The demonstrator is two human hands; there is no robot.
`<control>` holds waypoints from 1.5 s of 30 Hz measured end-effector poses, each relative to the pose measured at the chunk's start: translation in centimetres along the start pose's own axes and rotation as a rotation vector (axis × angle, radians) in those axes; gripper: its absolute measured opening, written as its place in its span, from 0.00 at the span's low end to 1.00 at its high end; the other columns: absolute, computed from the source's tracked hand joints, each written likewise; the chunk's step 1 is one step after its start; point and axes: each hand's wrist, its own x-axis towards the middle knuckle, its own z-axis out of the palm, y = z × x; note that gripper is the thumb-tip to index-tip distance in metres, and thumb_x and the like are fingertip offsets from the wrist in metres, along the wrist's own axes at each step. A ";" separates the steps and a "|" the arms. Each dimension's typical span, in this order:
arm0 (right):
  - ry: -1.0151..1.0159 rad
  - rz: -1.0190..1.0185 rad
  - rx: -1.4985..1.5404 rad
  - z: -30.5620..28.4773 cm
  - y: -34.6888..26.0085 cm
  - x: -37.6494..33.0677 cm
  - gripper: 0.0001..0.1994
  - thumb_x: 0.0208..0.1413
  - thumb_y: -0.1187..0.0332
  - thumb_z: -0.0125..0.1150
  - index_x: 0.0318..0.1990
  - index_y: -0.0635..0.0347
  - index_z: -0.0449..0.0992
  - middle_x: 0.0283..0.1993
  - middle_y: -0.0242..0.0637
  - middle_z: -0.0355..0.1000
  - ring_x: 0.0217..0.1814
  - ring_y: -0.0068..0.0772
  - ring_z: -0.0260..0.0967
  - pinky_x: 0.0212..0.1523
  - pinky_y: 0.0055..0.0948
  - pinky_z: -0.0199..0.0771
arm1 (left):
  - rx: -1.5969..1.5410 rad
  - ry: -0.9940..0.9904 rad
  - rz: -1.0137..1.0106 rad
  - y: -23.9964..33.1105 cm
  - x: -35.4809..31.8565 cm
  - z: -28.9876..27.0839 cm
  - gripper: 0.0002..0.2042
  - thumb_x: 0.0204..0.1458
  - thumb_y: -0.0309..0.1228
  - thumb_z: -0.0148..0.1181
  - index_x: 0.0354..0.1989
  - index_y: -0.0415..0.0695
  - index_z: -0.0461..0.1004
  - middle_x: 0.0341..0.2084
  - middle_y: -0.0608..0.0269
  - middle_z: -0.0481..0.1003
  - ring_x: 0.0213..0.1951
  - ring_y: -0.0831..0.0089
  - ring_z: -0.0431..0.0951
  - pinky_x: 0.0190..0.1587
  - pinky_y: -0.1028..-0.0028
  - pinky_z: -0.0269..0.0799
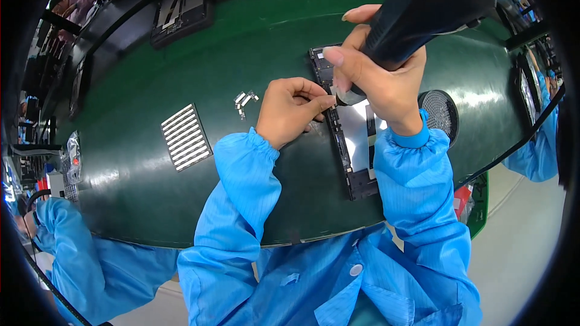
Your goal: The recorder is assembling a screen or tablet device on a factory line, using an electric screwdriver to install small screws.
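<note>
Two hands on it | right hand [386,78] fisted round black power tool [423,9], tip down on frame [353,145] top end | left hand [290,108] just left, pinching small piece | frame's long axis runs toward body on bench [151,72]

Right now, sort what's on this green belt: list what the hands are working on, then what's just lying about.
In hand:
- black device frame, under both hands
- dark power tool, gripped by the right hand
- left hand, pinching at the frame's edge

Lying about:
- small metal bits
- striped white sheet
- round mesh disc
- another black frame
</note>
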 end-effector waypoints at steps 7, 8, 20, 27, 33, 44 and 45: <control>0.006 0.048 0.021 -0.4 -0.1 0.1 0.20 0.45 0.83 0.64 0.46 0.72 0.65 0.19 0.34 0.70 0.18 0.21 0.66 0.20 0.20 0.66 | -0.009 0.016 0.047 -0.2 0.1 0.3 0.08 0.46 0.26 0.66 0.32 0.35 0.76 0.24 0.63 0.77 0.25 0.80 0.76 0.21 0.81 0.69; 0.001 0.048 -0.010 -0.5 0.0 0.0 0.19 0.45 0.83 0.65 0.45 0.72 0.66 0.19 0.34 0.70 0.18 0.21 0.67 0.20 0.20 0.66 | -0.010 0.015 0.047 -0.2 0.2 0.3 0.08 0.46 0.26 0.66 0.32 0.35 0.76 0.24 0.63 0.77 0.25 0.80 0.76 0.21 0.81 0.69; 0.040 0.098 -0.032 -0.2 0.5 0.0 0.17 0.44 0.82 0.65 0.43 0.72 0.68 0.18 0.31 0.70 0.16 0.18 0.66 0.19 0.17 0.63 | 0.375 0.055 0.232 -0.3 -0.3 0.4 0.10 0.48 0.26 0.64 0.36 0.33 0.75 0.27 0.63 0.76 0.28 0.83 0.76 0.27 0.82 0.73; 0.066 0.020 -0.019 -0.6 -0.7 0.2 0.17 0.44 0.83 0.65 0.43 0.71 0.67 0.18 0.32 0.70 0.16 0.19 0.66 0.19 0.18 0.65 | 0.111 -0.001 0.080 -0.3 -0.2 0.1 0.09 0.48 0.24 0.64 0.35 0.33 0.75 0.27 0.62 0.77 0.29 0.79 0.77 0.28 0.81 0.74; 0.061 0.030 -0.010 -1.1 -0.6 0.4 0.18 0.44 0.83 0.65 0.44 0.71 0.67 0.18 0.33 0.70 0.16 0.20 0.66 0.20 0.18 0.66 | -0.013 -0.011 0.029 0.6 -0.5 -0.4 0.09 0.49 0.25 0.62 0.37 0.33 0.75 0.29 0.61 0.78 0.30 0.77 0.79 0.28 0.81 0.74; 0.041 0.022 -0.044 -0.8 -0.8 0.3 0.18 0.45 0.82 0.65 0.44 0.71 0.67 0.19 0.33 0.70 0.17 0.20 0.67 0.20 0.19 0.66 | 0.141 0.062 0.211 -1.2 0.3 0.3 0.07 0.47 0.24 0.63 0.32 0.32 0.78 0.23 0.62 0.78 0.26 0.81 0.75 0.30 0.80 0.71; 0.041 0.014 -0.030 -0.7 -0.7 0.2 0.18 0.45 0.82 0.65 0.44 0.71 0.67 0.19 0.33 0.70 0.17 0.20 0.67 0.20 0.18 0.66 | 0.120 0.077 0.220 -1.4 0.4 0.5 0.07 0.46 0.24 0.64 0.32 0.32 0.78 0.23 0.62 0.78 0.26 0.81 0.75 0.31 0.80 0.72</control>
